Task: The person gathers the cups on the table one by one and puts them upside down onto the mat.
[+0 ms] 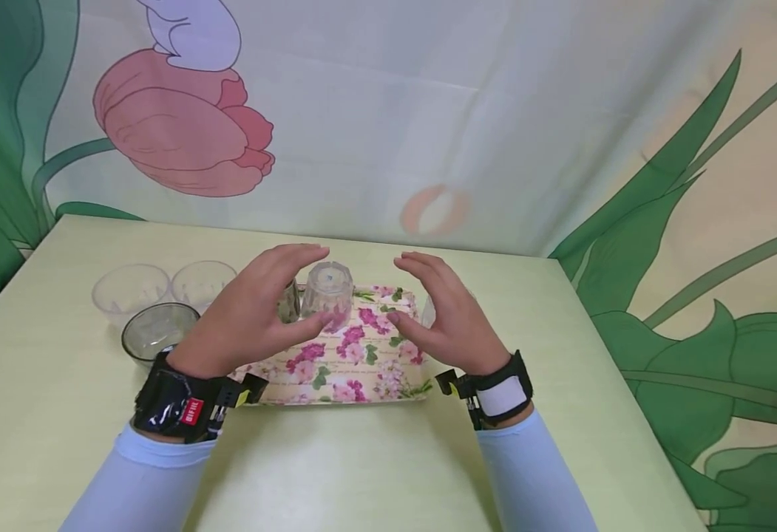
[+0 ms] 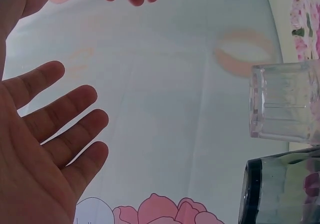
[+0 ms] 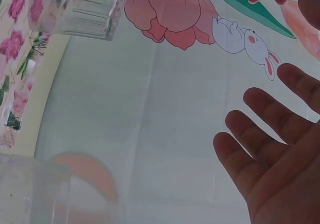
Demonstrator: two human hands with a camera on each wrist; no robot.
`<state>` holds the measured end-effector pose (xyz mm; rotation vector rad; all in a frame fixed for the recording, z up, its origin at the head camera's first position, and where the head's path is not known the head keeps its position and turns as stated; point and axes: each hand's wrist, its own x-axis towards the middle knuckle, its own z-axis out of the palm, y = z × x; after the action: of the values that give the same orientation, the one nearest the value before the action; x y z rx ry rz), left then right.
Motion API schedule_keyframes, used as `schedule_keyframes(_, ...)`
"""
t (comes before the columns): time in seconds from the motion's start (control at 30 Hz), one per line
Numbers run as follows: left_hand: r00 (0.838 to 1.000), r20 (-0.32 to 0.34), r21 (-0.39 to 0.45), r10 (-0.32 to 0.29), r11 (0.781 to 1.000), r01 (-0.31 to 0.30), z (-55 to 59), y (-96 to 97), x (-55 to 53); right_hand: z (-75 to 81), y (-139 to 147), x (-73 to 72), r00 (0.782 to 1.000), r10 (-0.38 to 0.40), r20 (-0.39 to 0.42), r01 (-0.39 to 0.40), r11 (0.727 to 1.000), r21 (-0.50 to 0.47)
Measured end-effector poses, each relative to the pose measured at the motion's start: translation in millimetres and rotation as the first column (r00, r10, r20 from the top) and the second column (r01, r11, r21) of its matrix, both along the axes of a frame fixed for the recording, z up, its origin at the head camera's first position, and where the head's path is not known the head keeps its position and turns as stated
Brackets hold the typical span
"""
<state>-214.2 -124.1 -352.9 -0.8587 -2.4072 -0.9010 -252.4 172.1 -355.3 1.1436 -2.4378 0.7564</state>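
Note:
Both hands are raised over a floral tray (image 1: 355, 369), facing each other with a wide gap between them and nothing in them. My left hand (image 1: 255, 310), fingers spread, overlaps a dark-tinted glass (image 2: 285, 191) that it mostly hides in the head view. Between the hands an upside-down clear faceted glass (image 1: 328, 292) stands on the tray's back part. My right hand (image 1: 451, 314) has its fingers loosely bent. Behind it, a frosted clear cup (image 3: 32, 191) shows in the right wrist view, mostly covered by the hand in the head view.
Two clear bowls (image 1: 131, 288) stand at the left of the pale table (image 1: 335, 473), with a dark-tinted bowl (image 1: 158, 329) just in front of them, close to the left wrist. A printed curtain (image 1: 375, 125) hangs along the table's back edge.

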Motion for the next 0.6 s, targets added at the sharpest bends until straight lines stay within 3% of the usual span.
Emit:
schedule_keyframes(0.3,1.0,-0.014,-0.004,0.005,1.0,-0.005,0.4,-3.7,2.9,7.9,2.1,3.9,1.0,-0.019,-0.001,0.019,1.0,0.006)
schedule_keyframes(0.6,1.0,0.006,-0.018,-0.006,1.0,0.006,-1.8,1.3,2.6,5.4,5.7,4.2,0.997,-0.071,0.039,0.07,0.997,0.026)
